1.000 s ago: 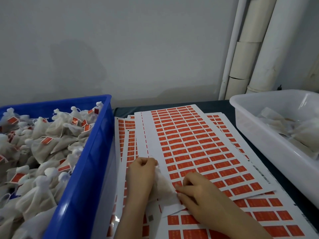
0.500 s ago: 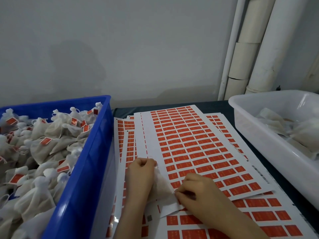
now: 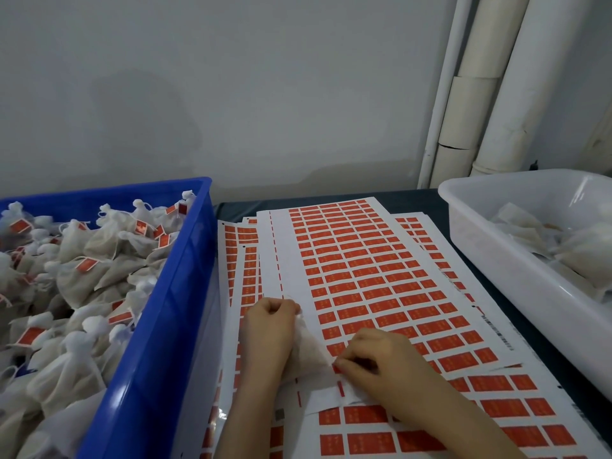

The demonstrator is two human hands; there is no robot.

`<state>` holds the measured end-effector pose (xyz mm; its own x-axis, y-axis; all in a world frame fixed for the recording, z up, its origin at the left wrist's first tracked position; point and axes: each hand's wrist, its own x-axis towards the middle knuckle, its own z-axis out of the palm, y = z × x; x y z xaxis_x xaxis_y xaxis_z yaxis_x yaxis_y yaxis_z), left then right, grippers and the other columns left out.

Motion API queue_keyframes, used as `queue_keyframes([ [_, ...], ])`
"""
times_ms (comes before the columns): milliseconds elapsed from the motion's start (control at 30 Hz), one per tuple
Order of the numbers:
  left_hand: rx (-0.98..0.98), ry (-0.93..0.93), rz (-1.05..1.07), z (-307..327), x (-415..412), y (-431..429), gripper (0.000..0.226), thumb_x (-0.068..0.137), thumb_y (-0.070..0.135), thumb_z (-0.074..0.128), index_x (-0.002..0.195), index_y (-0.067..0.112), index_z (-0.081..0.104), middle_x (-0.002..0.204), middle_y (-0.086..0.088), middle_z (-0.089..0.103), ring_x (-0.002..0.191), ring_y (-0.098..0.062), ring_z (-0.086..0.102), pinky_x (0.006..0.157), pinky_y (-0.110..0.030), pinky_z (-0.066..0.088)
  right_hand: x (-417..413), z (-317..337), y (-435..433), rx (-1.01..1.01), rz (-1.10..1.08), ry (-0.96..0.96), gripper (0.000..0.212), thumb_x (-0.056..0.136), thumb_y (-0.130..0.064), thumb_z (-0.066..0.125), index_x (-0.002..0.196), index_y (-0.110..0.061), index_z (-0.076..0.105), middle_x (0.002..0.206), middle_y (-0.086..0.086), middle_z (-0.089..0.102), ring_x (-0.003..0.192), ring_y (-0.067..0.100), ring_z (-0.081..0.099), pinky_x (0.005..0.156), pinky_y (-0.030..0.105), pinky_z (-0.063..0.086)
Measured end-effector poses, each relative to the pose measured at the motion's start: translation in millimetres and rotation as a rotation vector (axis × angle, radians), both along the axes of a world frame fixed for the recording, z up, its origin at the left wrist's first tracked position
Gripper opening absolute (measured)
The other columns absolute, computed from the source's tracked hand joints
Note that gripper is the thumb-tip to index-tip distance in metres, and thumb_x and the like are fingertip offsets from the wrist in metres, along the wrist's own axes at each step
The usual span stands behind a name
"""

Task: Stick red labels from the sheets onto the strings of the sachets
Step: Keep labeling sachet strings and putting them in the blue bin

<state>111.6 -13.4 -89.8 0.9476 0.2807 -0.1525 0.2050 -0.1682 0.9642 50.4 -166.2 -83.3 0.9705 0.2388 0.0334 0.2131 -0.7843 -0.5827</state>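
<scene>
Grey wall (image 3: 265, 94), white pipes (image 3: 496, 94) upper right; dark table (image 3: 414, 200). Centre: sheets (image 3: 347, 260), print too small to read. Lower centre: left hand (image 3: 270, 329) grips sachet (image 3: 308, 352); right hand (image 3: 381, 362), fingers curled, pinches red label (image 3: 336, 369).

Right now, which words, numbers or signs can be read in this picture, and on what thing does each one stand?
No text is legible.
Red labels on the top sheet: pale print, too small to read.
Stuck labels on the sachets in the blue bin: blurred.
Dark print along the top sheet's right margin: blurred.
</scene>
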Motion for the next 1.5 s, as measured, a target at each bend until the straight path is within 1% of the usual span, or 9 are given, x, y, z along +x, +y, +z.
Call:
queue_keyframes([
  [100,0.018,0.01,0.003,0.9,-0.6,0.4,0.019,0.09,0.022,0.06,0.073,0.029,0.055,0.078,0.024,0.049,0.07,-0.009,0.052,0.053,-0.016,0.034,-3.2,-0.9,2.9,-0.028,0.027,0.087,0.041,0.077,-0.055,0.062,0.114,-0.042,0.051,0.113,-0.031,0.036,0.106,-0.006,0.033,0.099,0.015,0.029],
  [400,-0.014,0.045,0.052,4.4,2.1,0.7,0.005,0.092,0.024,0.056,0.088,0.026,0.057,0.091,0.012,0.053,0.072,-0.01,0.05,0.056,-0.018,0.038,-4.0,-6.7,6.9,-0.018,-0.06,0.025,0.025,0.078,-0.045,0.067,0.101,-0.035,0.061,0.097,-0.028,0.043,0.095,-0.005,0.043,0.084,0.008,0.032],
  [600,-0.64,0.052,-0.043,26.5,-0.2,12.6,0.02,0.095,0.024,0.049,0.102,0.008,0.059,0.067,-0.004,0.068,0.063,-0.018,0.065,0.062,-0.032,0.053,-1.1,-6.7,3.7,0.038,-0.185,-0.051,0.015,0.083,-0.045,0.059,0.072,-0.04,0.051,0.085,-0.024,0.052,0.085,-0.005,0.049,0.079,0.011,0.041],
  [767,-1.091,0.025,-0.172,32.7,-9.8,26.0,0.013,0.094,0.02,0.048,0.1,0.014,0.059,0.066,-0.003,0.063,0.051,-0.013,0.06,0.05,-0.026,0.053,1.1,0.7,-3.4,0.232,-0.329,-0.085,0.011,0.081,-0.044,0.062,0.075,-0.041,0.053,0.082,-0.025,0.057,0.077,-0.005,0.055,0.059,0.006,0.039],
  [933,-0.605,0.133,-0.192,30.1,-9.1,18.7,0.014,0.095,0.018,0.052,0.108,0.02,0.056,0.082,-0.009,0.067,0.06,-0.02,0.058,0.049,-0.024,0.051,0.1,6.8,-6.3,0.349,-0.423,-0.121,0.012,0.08,-0.048,0.061,0.078,-0.044,0.051,0.081,-0.032,0.053,0.074,-0.008,0.053,0.058,0.004,0.034],
  [1067,-0.128,0.089,-0.427,26.5,-20.7,-2.1,0.015,0.096,0.029,0.048,0.092,0.031,0.062,0.071,0.011,0.071,0.06,-0.005,0.067,0.048,-0.015,0.048,-2.2,9.2,-4.2,0.39,-0.426,-0.159,0.012,0.078,-0.051,0.059,0.082,-0.046,0.05,0.084,-0.034,0.053,0.076,-0.01,0.053,0.053,0.002,0.036],
  [1267,-0.138,0.002,-0.803,27.2,-33.1,-12.9,0.02,0.073,0.052,0.066,0.092,0.055,0.061,0.084,0.029,0.067,0.081,0.011,0.063,0.056,-0.008,0.049,-5.1,13.7,-2.7,0.481,-0.414,-0.216,0.018,0.078,-0.047,0.061,0.087,-0.05,0.046,0.09,-0.03,0.053,0.083,-0.007,0.054,0.059,0.005,0.042],
  [1367,-0.09,-0.061,-0.669,27.8,-33.0,-21.9,0.04,0.063,0.065,0.062,0.088,0.034,0.062,0.071,0.028,0.067,0.068,0.012,0.063,0.048,-0.004,0.043,-6.7,16.9,-2.2,0.543,-0.382,-0.251,0.02,0.073,-0.058,0.052,0.092,-0.053,0.047,0.092,-0.033,0.055,0.087,-0.009,0.056,0.062,0.005,0.045],
  [1500,-0.113,-0.079,-0.43,18.6,-28.0,-23.9,0.018,0.077,0.046,0.064,0.087,0.031,0.06,0.068,0.024,0.068,0.065,0.008,0.064,0.046,-0.008,0.045,-7.8,17.5,-2.5,0.626,-0.356,-0.286,0.019,0.079,-0.044,0.056,0.095,-0.05,0.049,0.09,-0.034,0.058,0.092,-0.02,0.051,0.064,-0.002,0.041],
])
